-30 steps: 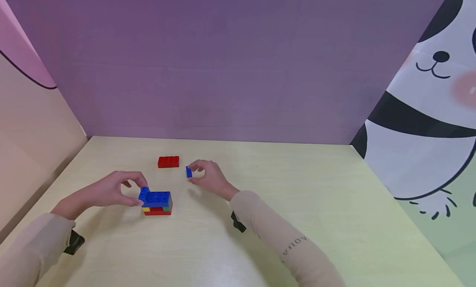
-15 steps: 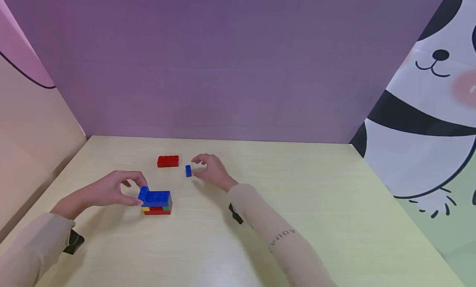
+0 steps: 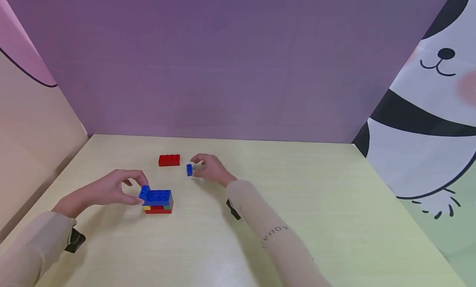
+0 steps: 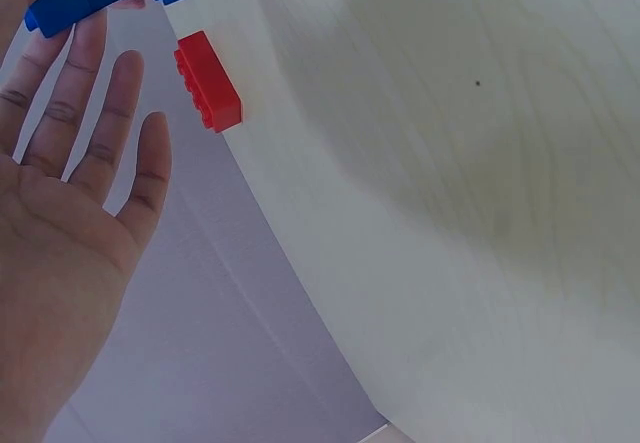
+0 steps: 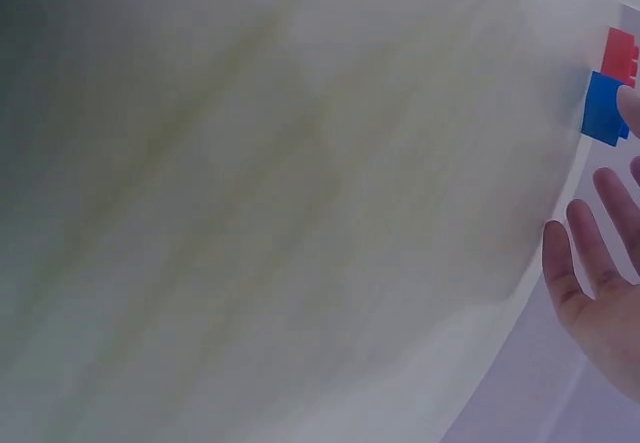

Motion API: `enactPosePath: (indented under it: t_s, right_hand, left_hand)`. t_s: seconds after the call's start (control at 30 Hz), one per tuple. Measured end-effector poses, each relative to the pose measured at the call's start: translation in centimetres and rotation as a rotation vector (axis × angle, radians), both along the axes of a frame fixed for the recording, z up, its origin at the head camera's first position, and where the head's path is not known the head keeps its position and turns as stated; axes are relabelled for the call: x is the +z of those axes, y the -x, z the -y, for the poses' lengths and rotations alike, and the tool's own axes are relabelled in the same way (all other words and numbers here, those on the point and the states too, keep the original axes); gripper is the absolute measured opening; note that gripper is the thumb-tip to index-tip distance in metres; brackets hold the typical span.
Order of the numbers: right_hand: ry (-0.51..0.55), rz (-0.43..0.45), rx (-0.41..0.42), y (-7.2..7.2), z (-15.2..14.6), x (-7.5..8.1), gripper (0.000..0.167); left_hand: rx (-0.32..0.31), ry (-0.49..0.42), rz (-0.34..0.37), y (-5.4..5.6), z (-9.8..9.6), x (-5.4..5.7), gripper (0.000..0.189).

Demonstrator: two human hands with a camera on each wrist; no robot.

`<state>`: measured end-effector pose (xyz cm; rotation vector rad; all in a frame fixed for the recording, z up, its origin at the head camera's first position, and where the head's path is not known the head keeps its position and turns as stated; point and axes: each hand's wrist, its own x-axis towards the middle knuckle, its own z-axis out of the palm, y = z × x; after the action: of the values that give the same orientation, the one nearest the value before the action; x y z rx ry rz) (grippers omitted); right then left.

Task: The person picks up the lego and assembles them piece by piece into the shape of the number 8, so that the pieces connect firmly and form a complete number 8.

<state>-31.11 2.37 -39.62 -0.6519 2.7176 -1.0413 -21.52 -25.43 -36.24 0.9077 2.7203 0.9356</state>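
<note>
Toward the table's left edge, the left hand is pinching the brick stack; the right hand is holding its fingers apart. Closer to the far edge, a red brick is lying near the small blue brick beside that hand.

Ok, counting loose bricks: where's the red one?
In the head view, the red brick lies left of centre near the far table edge, left of the small blue brick.
</note>
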Motion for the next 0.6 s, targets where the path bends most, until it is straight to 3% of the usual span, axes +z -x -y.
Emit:
enactPosePath:
  t_s: [0.27, 0.6]
  right_hand:
    - [-0.041, 0.020, -0.010, 0.0, 0.7, 0.0, 0.042]
    - [-0.108, -0.025, -0.007, 0.2, 1.3, -0.1, 0.039]
  left_hand:
    - [0.005, 0.003, 0.005, 0.0, -0.1, 0.2, 0.033]
    - [-0.001, 0.013, -0.007, 0.1, 0.1, 0.0, 0.033]
